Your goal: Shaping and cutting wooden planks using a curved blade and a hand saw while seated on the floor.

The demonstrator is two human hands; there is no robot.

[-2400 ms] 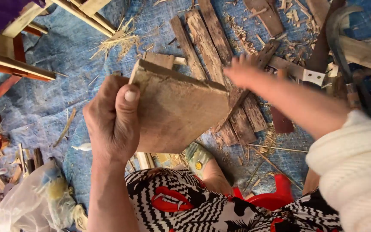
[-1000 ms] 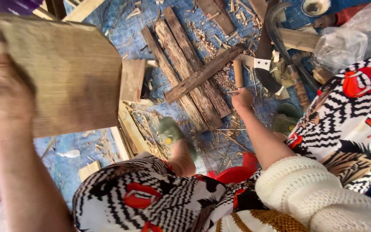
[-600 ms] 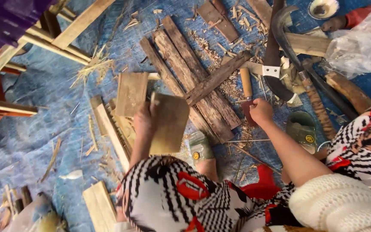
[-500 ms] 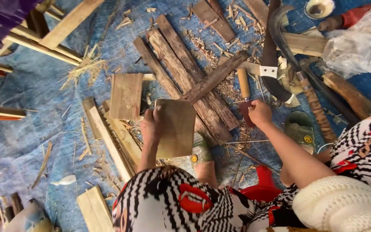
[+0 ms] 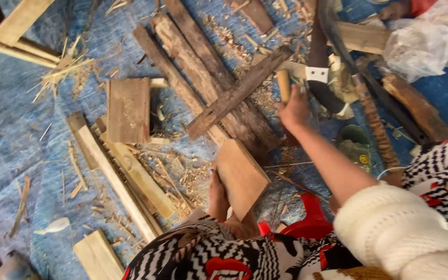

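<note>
Board held low, right hand at tool handle.

The left hand (image 5: pixel 219 194) clasps the flat board (image 5: pixel 242 176) by its edge above the blue tarp (image 5: pixel 11 155); the right hand (image 5: pixel 294 106) closes around the wooden handle (image 5: pixel 283 85). A one-edge grip risks the board tipping; the loose planks (image 5: pixel 208 88) could snag the tool.

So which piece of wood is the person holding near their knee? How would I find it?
Start at the blue tarp strewn with planks and shavings, then go to the patterned lap at the bottom. Just above it, the left hand props up a flat wooden board. It is pale, smooth and tilted on edge, unlike the dark rough planks lying flat.
</note>
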